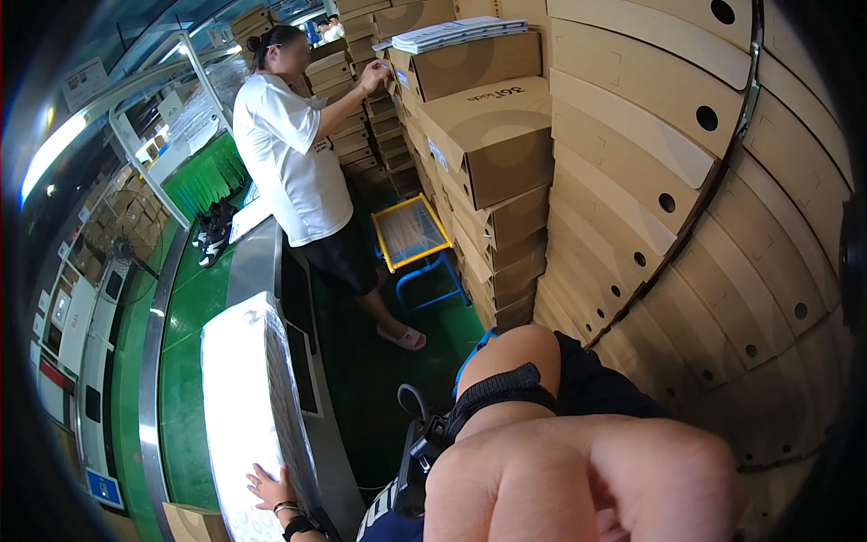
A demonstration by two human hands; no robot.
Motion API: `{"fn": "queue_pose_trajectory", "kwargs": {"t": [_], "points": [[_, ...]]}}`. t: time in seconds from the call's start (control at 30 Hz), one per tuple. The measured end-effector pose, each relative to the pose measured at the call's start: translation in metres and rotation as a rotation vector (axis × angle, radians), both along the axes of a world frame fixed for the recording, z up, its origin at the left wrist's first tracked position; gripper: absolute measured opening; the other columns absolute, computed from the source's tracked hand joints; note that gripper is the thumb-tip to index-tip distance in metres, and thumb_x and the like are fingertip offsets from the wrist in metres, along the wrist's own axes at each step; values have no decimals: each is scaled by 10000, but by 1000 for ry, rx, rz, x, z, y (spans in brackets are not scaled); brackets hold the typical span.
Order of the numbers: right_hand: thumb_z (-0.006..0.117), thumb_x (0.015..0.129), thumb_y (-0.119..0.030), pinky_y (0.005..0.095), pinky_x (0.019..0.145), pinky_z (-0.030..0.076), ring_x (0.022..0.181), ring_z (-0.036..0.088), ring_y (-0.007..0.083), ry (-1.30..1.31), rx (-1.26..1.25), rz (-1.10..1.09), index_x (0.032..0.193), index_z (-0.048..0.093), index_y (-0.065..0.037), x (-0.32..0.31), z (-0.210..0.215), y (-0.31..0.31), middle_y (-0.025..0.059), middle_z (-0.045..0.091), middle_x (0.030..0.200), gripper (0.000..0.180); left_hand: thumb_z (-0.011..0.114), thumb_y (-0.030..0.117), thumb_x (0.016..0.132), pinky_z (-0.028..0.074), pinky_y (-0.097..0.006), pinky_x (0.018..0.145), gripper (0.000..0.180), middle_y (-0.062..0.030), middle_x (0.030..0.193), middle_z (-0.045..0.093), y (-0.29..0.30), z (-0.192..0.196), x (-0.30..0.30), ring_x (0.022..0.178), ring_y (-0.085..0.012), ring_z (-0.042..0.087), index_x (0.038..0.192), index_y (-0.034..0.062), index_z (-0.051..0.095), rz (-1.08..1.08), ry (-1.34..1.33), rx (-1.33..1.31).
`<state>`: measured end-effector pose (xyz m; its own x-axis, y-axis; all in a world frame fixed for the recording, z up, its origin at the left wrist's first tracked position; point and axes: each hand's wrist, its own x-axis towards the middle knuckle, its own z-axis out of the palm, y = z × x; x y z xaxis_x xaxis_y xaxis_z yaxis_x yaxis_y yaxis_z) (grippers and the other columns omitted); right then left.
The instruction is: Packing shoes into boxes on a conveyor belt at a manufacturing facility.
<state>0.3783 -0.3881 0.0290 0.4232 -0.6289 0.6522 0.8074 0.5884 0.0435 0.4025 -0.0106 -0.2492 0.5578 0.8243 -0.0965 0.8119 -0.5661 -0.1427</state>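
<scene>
My left hand, with a dark band at its wrist, lies with fingers spread against a long white slab-like bundle. Shiny clear film covers the bundle's side, and it stands on the green conveyor belt's near edge. Very close to the camera, my right hand fills the lower right. Its fingertips run out of sight at the bottom, so whatever they touch is hidden. A black strap circles the right wrist and carries a small black device.
Stacked brown shoe boxes wall off the right side. Beyond a blue and yellow step stool, a person in a white shirt touches the far box stack. Black shoes sit on the green conveyor; a fan stands left.
</scene>
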Motion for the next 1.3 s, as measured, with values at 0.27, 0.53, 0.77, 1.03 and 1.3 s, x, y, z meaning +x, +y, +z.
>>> {"fn": "queue_pose_trajectory", "kwargs": {"t": [0.27, 0.53, 0.77, 1.03, 1.3], "points": [[500, 821, -25, 190, 505, 421, 582, 518, 130, -8, 5, -13, 705, 446, -87, -1, -1, 1, 43, 523, 741, 143, 611, 516, 705, 160, -660, 957, 811, -100, 1446, 170, -8, 10, 1, 1322, -331, 148, 1374, 246, 241, 22, -16, -24], [504, 816, -20, 191, 503, 420, 582, 517, 130, -20, 17, -31, 699, 448, -86, 5, 5, 0, 44, 525, 742, 146, 613, 524, 699, 160, -657, 959, 819, -101, 1444, 177, -7, 10, 0, 1319, -331, 160, 1374, 246, 242, 15, 0, -16], [507, 812, -15, 191, 502, 418, 583, 517, 130, -29, 26, -50, 695, 449, -85, 5, 4, 1, 44, 527, 743, 148, 604, 532, 707, 160, -651, 964, 813, -100, 1444, 176, -13, 14, 1, 1320, -329, 158, 1374, 243, 240, 27, 12, -3], [511, 807, -10, 192, 500, 417, 583, 517, 131, -39, 37, -72, 690, 450, -83, 9, 7, 0, 44, 528, 744, 151, 598, 536, 710, 162, -657, 957, 810, -102, 1443, 178, -4, 7, 0, 1320, -332, 156, 1375, 242, 240, 5, 0, -9], [515, 803, -4, 193, 498, 416, 584, 517, 131, -45, 47, -89, 685, 452, -82, 9, 9, -2, 45, 530, 746, 155, 607, 517, 712, 160, -660, 956, 806, -107, 1442, 180, -3, 4, 0, 1320, -334, 153, 1375, 233, 245, 10, 7, 7]]}}
